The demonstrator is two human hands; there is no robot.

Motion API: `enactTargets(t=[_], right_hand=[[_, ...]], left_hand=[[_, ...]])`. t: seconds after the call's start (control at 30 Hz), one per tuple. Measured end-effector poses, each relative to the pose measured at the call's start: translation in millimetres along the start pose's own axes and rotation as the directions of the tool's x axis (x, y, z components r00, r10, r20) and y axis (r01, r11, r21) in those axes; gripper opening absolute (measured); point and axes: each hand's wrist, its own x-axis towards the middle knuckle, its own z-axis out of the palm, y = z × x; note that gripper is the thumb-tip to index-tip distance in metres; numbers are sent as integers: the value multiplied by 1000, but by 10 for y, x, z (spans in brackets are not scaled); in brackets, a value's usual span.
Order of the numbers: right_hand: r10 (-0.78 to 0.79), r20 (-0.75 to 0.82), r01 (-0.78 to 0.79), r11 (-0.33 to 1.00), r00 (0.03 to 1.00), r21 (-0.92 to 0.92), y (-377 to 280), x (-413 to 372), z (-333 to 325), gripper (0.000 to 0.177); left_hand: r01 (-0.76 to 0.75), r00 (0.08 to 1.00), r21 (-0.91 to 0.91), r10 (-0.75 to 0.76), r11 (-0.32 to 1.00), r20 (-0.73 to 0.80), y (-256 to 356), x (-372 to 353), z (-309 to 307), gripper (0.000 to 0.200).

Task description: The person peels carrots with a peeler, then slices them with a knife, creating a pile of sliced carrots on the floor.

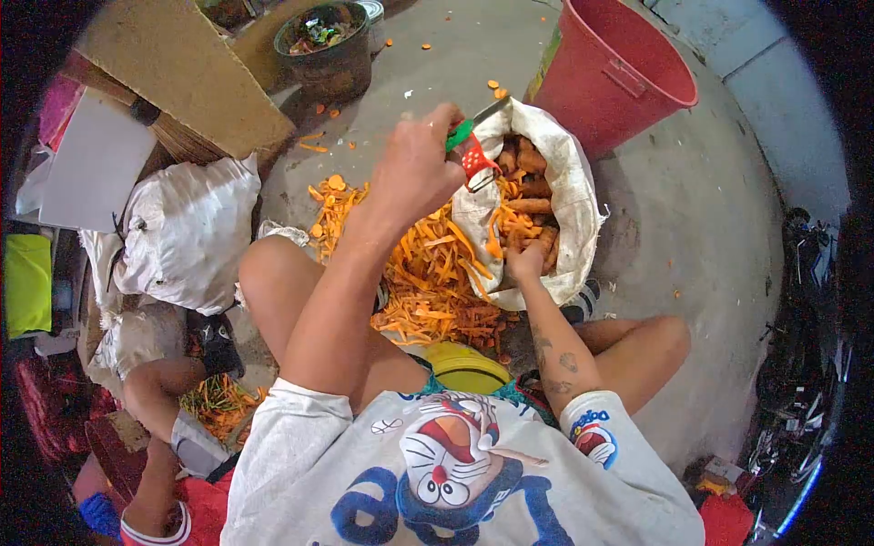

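Note:
My left hand [414,164] is closed around a red peeler [475,162] and a green-handled tool [459,135] with a metal blade, above the left rim of an open white sack [578,196]. Unpeeled brownish-orange carrots [530,206] fill the sack, with some bright orange peels on them. Inside its near side, my right hand [525,261] has its fingers closed at a carrot, their tips partly hidden. A heap of orange peels [428,264] lies on the floor left of the sack.
A red bucket [610,86] stands behind the sack. Near my lap is a yellow rounded object [464,366]. A dark pot [326,64] and cardboard [187,77] are at the upper left, a full white sack [191,227] below. Another person's leg [164,396] shows at the lower left.

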Motion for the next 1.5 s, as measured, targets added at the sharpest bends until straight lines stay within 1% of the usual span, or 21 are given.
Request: enactTargets(t=[0.13, 0.2, 0.27, 0.3, 0.43, 0.5, 0.67, 0.73, 0.77, 0.8, 0.87, 0.9, 1.0, 1.07, 1.13, 1.17, 1.27, 1.33, 1.4, 1.47, 1.5], right_hand=[[-195, -125, 227, 911, 973, 345, 113, 85, 6, 52], [-134, 80, 0, 509, 988, 861, 18, 84, -427, 39], [-150, 214, -177, 231, 965, 957, -330, -125, -1095, 37], [-284, 227, -175, 196, 932, 965, -243, 15, -1225, 36], [-285, 200, -150, 188, 937, 971, -891, -720, -2223, 36], [-531, 294, -273, 119, 795, 954, -678, -650, -2341, 39], [-627, 353, -388, 87, 695, 918, -493, -819, -2268, 40], [-648, 361, -429, 58, 671, 901, -622, -1025, -2166, 41], [-412, 404, -421, 52, 817, 905, -759, -1196, -2204, 40], [-409, 409, -427, 52, 816, 903, -761, -1218, -2196, 40], [-553, 345, -408, 11, 758, 913, -740, -1223, -2203, 40], [-815, 269, -522, -48, 513, 852, -569, -1031, -2106, 40], [-768, 330, -506, 9, 549, 863, -651, -1136, -2211, 40], [-698, 360, -495, 10, 619, 869, -688, -1156, -2241, 40], [-609, 387, -486, 4, 692, 874, -707, -1216, -2230, 40], [-563, 349, -414, 14, 749, 910, -742, -1247, -2217, 42], [-562, 329, -406, -14, 759, 914, -666, -1251, -2238, 40], [-702, 331, -460, 6, 631, 888, -683, -1251, -2272, 38], [-708, 317, -438, 13, 630, 899, -749, -1300, -2313, 37], [-516, 361, -407, 25, 777, 913, -834, -1365, -2380, 38], [-511, 357, -405, 19, 782, 914, -873, -1395, -2377, 38]], left_hand=[[47, 998, -90, -43, 995, 52, 35, 5, 132, 25], [57, 998, -137, -54, 989, 30, 66, 35, 190, 27], [149, 984, -134, -134, 980, 114, 82, 85, 216, 32], [110, 993, -204, -98, 973, 69, 21, 79, 325, 31], [303, 945, -612, -147, 730, 293, 181, 48, 468, 27], [346, 930, -646, -157, 681, 332, 155, 50, 593, 28], [425, 888, -680, -131, 598, 440, 188, -66, 952, 25], [342, 910, -661, -60, 668, 410, 323, -185, 1013, 24], [222, 940, -694, 39, 685, 340, 308, -223, 1131, 23], [94, 953, -721, 148, 687, 264, 364, -217, 1138, 23], [222, 946, -693, 20, 686, 323, 361, -129, 1031, 19], [345, 920, -656, -105, 671, 376, 361, -93, 933, 15], [301, 950, -694, -269, 653, 159, -174, 122, 1014, 11], [420, 904, -672, -347, 610, 251, -201, 90, 1043, 14], [381, 924, -645, -258, 662, 281, 305, -134, 1055, 20], [56, 991, -623, 31, 781, 128, 210, -231, 1316, 19], [168, 967, -686, 16, 708, 253, 290, -201, 1134, 17], [269, 963, -723, -172, 637, 207, -19, 27, 1034, 16], [388, 918, -697, -321, 603, 233, -330, 107, 1038, 17], [344, 930, -695, -332, 631, 158, 157, -92, 1046, 19], [264, 960, -684, -118, 680, 253, 326, -222, 1011, 23]])
